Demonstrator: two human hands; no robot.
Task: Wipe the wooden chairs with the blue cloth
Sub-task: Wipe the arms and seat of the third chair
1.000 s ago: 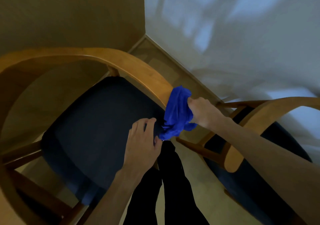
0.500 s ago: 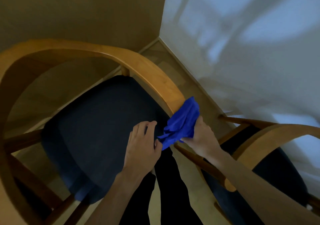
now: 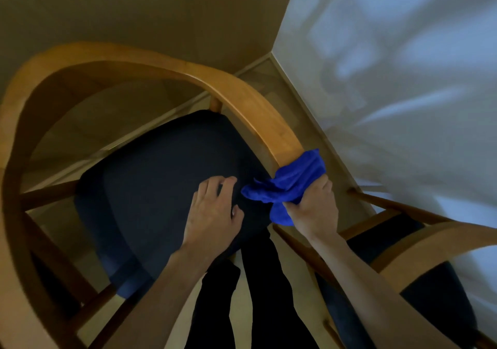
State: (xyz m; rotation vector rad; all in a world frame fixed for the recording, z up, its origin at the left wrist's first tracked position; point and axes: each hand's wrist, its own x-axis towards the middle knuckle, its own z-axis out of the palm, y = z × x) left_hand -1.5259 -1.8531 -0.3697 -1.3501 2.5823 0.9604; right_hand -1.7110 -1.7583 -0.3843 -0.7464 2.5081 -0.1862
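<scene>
A wooden chair with a curved backrest rail (image 3: 139,66) and a dark blue seat cushion (image 3: 161,176) fills the left and middle. My right hand (image 3: 314,208) grips the bunched blue cloth (image 3: 290,184) at the front end of the chair's right armrest (image 3: 279,138). My left hand (image 3: 212,214) rests on the cushion's front right corner with its fingers slightly bent, holding nothing. A second wooden chair (image 3: 430,243) with a dark seat stands at the lower right, partly behind my right forearm.
A beige wall lies behind the chair and a white wall (image 3: 403,79) runs down the right. Pale floor shows in the corner gap between them. My dark-trousered legs (image 3: 258,295) stand between the two chairs.
My right hand has slid the blue cloth down along the armrest toward its front end. My left hand has stayed on the seat cushion. The view has tilted so the chairs sit lower in frame.
</scene>
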